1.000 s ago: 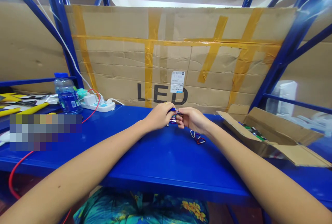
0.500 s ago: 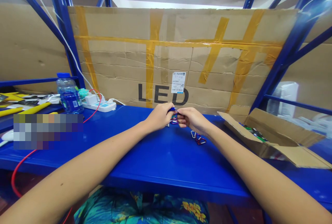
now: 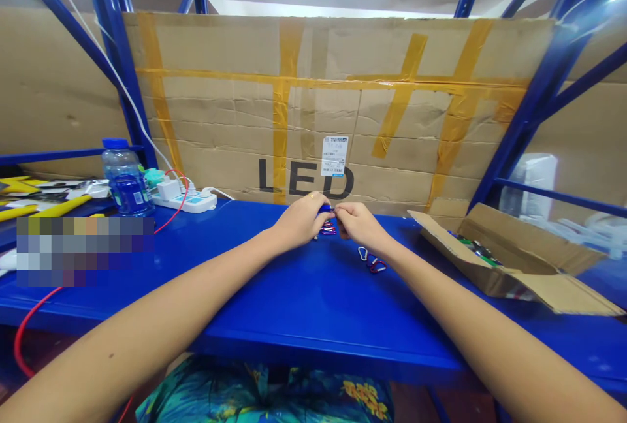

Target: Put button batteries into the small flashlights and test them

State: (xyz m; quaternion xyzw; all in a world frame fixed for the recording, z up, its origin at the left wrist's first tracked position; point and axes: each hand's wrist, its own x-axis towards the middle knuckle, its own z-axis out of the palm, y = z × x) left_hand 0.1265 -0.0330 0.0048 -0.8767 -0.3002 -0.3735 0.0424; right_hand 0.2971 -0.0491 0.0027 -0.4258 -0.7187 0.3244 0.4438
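Note:
My left hand (image 3: 304,219) is closed around a small blue item (image 3: 325,209), mostly hidden by the fingers; its exact kind does not show. My right hand (image 3: 362,224) meets it from the other side, thumb and fingertips pinched at a tiny metallic end. Just below the hands, a small pile of shiny coloured pieces (image 3: 327,230), red and silver among them, lies on the blue table (image 3: 313,299). Close to my right wrist rest a few carabiners: a silver-blue one (image 3: 362,254) and a red one (image 3: 378,267).
On the right stands an open cardboard box (image 3: 460,258) with green and dark pieces inside. A blue-capped bottle (image 3: 128,181) and a white power strip (image 3: 189,200) with a red cable sit at the back left. A large cardboard panel (image 3: 225,123) closes off the rear.
My right fingers have curled in tighter against the blue item. Both hands stay in nearly the same place, and the whole view has shifted slightly.

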